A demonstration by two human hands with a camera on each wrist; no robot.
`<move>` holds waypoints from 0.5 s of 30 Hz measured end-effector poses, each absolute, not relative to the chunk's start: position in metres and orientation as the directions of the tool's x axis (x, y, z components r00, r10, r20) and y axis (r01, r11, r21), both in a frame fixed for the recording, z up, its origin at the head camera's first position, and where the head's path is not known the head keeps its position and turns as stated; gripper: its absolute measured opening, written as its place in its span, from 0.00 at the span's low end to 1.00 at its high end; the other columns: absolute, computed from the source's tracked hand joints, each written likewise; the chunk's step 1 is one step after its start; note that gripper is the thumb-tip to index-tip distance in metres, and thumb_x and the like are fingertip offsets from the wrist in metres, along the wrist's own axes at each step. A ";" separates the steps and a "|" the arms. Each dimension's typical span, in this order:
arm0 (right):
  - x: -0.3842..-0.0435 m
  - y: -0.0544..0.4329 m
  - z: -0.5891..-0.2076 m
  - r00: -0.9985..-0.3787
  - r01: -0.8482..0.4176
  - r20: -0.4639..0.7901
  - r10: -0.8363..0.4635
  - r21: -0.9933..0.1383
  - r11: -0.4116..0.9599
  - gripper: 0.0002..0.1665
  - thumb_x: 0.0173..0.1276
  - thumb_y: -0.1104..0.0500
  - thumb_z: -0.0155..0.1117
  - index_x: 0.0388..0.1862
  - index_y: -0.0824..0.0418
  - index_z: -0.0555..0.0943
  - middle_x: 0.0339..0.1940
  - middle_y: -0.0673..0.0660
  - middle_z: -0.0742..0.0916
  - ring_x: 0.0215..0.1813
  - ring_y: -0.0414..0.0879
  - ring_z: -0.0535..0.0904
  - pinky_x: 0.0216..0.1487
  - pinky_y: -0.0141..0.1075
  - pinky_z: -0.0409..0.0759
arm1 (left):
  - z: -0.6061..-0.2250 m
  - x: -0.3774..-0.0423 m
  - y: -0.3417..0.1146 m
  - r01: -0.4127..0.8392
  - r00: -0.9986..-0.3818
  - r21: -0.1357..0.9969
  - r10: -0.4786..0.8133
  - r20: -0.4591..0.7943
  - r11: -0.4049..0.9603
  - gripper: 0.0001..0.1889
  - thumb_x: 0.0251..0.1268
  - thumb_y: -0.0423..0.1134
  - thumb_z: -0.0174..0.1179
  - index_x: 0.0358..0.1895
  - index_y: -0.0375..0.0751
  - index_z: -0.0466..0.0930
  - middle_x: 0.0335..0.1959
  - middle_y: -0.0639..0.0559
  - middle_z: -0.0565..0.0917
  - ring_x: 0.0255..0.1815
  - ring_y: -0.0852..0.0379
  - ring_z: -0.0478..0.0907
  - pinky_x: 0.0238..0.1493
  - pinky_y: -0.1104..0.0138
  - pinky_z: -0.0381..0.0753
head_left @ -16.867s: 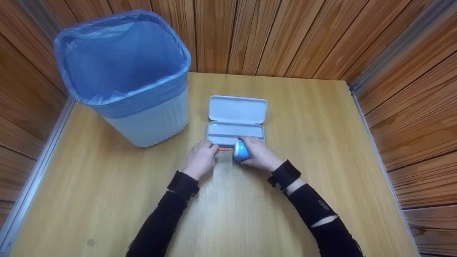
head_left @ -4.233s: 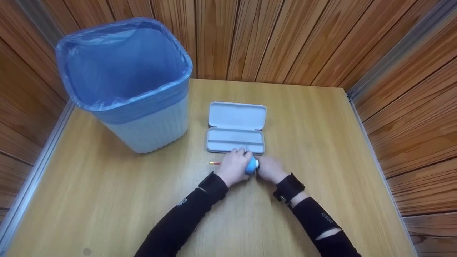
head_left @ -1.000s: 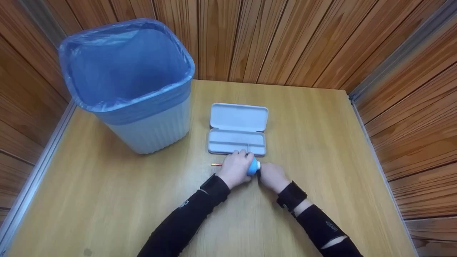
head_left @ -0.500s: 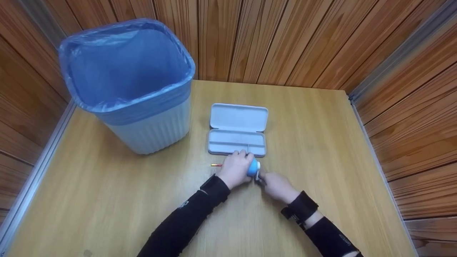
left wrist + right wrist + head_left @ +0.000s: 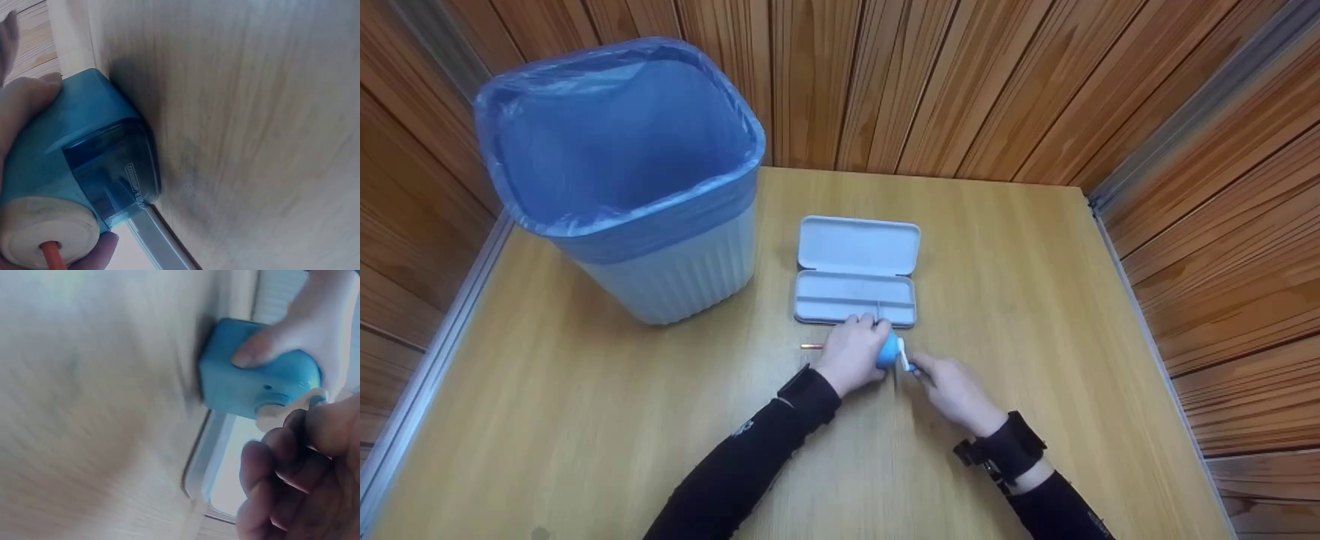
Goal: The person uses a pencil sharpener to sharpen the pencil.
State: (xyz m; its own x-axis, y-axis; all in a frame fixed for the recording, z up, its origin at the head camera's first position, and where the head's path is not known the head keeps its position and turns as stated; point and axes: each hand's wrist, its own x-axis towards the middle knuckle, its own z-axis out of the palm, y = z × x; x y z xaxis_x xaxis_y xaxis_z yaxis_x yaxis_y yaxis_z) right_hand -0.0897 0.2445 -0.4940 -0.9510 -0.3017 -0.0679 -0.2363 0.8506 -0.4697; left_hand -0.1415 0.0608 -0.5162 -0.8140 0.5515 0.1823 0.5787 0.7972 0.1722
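Note:
A blue crank pencil sharpener stands on the table in front of the pencil case. My left hand grips its body from the left, thumb and fingers on opposite sides. From the sharpener's round pale face, in the left wrist view, a red pencil sticks out; its end shows left of my hand in the head view. A see-through shavings drawer fills one side of the body. My right hand pinches the knob of the white crank, the other fingers curled in.
An open, pale pencil case with divided compartments lies just behind the sharpener, lid folded back. A white bin with a blue liner stands at the back left. Wood-panelled walls border the table.
Earliest, the right hand held the sharpener and the left the pencil; later the left grips the sharpener. Over the last second the crank has turned, the right hand shifting right and towards me.

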 end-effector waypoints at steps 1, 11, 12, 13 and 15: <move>-0.091 0.244 -0.493 -0.954 -0.235 -0.056 -0.296 -0.477 0.847 0.05 0.69 0.67 0.57 0.39 0.62 0.80 0.33 0.59 0.88 0.35 0.49 0.83 0.39 0.47 0.83 | -0.516 -0.142 0.061 0.579 -0.814 0.170 0.552 0.180 0.798 0.33 0.41 0.54 0.77 0.50 0.44 0.77 0.40 0.48 0.83 0.37 0.50 0.80 0.32 0.62 0.82; -0.120 0.238 -0.477 -0.971 -0.168 -0.065 -0.229 -0.492 0.854 0.07 0.71 0.66 0.56 0.43 0.64 0.81 0.39 0.64 0.89 0.36 0.52 0.83 0.41 0.48 0.83 | -0.517 -0.141 0.061 0.584 -0.808 0.142 0.556 0.194 0.799 0.35 0.39 0.55 0.78 0.52 0.44 0.77 0.40 0.48 0.84 0.36 0.51 0.81 0.33 0.62 0.82; -0.123 0.238 -0.476 -0.971 -0.166 -0.071 -0.227 -0.485 0.859 0.07 0.71 0.66 0.55 0.43 0.64 0.81 0.39 0.63 0.89 0.35 0.52 0.82 0.40 0.48 0.82 | -0.517 -0.141 0.061 0.583 -0.809 0.144 0.555 0.196 0.799 0.35 0.39 0.55 0.78 0.52 0.44 0.77 0.40 0.48 0.84 0.36 0.51 0.80 0.33 0.62 0.81; -0.126 0.237 -0.475 -0.971 -0.167 -0.071 -0.227 -0.475 0.864 0.08 0.71 0.66 0.56 0.43 0.64 0.81 0.39 0.63 0.89 0.36 0.52 0.82 0.40 0.48 0.83 | -0.517 -0.141 0.061 0.583 -0.809 0.144 0.554 0.196 0.799 0.35 0.39 0.55 0.78 0.52 0.44 0.77 0.41 0.48 0.84 0.36 0.50 0.80 0.33 0.62 0.81; -0.133 0.236 -0.475 -0.971 -0.168 -0.076 -0.226 -0.458 0.873 0.07 0.71 0.65 0.55 0.41 0.64 0.81 0.37 0.62 0.88 0.35 0.52 0.82 0.39 0.48 0.82 | -0.517 -0.141 0.061 0.583 -0.809 0.148 0.554 0.196 0.799 0.35 0.39 0.56 0.78 0.51 0.44 0.77 0.41 0.48 0.84 0.37 0.50 0.80 0.32 0.62 0.81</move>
